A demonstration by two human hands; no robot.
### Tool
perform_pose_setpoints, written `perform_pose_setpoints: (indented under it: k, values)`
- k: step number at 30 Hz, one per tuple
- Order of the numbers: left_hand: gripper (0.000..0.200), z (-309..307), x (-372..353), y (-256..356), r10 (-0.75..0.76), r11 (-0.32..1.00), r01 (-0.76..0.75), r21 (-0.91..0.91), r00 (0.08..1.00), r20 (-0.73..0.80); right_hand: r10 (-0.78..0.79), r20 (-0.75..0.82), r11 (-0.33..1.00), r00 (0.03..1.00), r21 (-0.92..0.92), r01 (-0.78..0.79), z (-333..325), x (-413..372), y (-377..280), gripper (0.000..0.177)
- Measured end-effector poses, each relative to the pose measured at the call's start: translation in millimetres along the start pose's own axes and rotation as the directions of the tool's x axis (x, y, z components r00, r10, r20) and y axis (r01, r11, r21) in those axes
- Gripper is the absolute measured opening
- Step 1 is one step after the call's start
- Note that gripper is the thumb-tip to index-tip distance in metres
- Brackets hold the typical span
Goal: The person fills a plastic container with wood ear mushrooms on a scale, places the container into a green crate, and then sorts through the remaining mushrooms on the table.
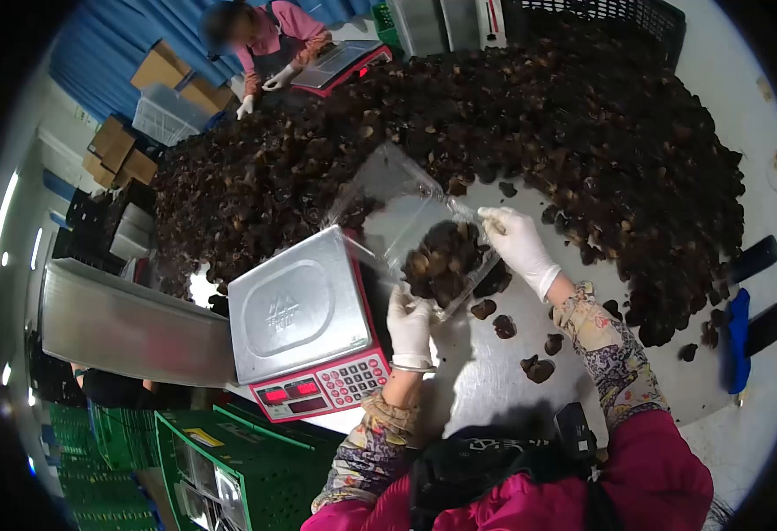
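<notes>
A clear plastic box (391,196) with its lid raised holds dark brown, mushroom-like pieces (442,262) in its near part. My left hand (410,329), in a white glove, grips the near left edge of the box. At its right edge my right hand (518,245), also gloved in white, has its fingers closed on the rim. Just left of the box stands a red digital scale (322,387) with a bare silver plate (295,305). A huge heap of the same dark pieces (512,115) spreads behind the box.
Loose pieces (537,368) lie on the metal table (486,398). Stacked clear boxes (132,327) are at the left, above green crates (256,469). Two phones (754,258) and a blue item (738,341) lie right. A co-worker (269,40) stands behind another scale (340,66).
</notes>
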State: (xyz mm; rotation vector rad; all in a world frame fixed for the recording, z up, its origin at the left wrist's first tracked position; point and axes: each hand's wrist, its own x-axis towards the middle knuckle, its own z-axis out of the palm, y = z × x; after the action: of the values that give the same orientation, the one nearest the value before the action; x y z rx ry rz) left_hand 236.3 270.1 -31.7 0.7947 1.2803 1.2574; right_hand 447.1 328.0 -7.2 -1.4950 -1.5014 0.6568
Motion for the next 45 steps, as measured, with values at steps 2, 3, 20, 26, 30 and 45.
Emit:
perform_pose_setpoints:
  k: [2,3,20,26,30,45]
  values:
    - [0.051,5,-8,30,0.170,0.985,-0.170,-0.026,0.985,0.021,-0.043,-0.056,0.995,0.998,0.090,0.048,-14,-6,-27,0.026]
    - [0.057,5,-12,46,0.228,0.972,-0.227,-0.065,0.973,0.018,-0.089,-0.114,0.976,0.989,0.187,0.110,-19,-10,-39,0.030]
    - [0.053,-204,-49,121,0.417,0.837,-0.275,0.473,0.880,-0.228,-0.020,0.397,0.923,0.917,-0.346,0.170,12,-61,12,0.027]
    - [0.053,-136,-94,103,0.692,-0.030,-0.422,0.906,0.645,0.323,-0.093,0.320,0.966,0.943,-0.200,0.163,3,-81,-9,0.018]
    - [0.056,-58,-90,40,0.346,0.273,-0.648,0.711,0.756,0.556,-0.226,0.449,0.816,0.864,-0.397,0.420,14,-100,-7,0.016]
    - [0.029,-25,-9,-8,0.017,0.435,-0.016,0.900,1.000,0.010,0.003,0.575,0.940,0.818,-0.281,0.194,-27,-136,-8,0.025]
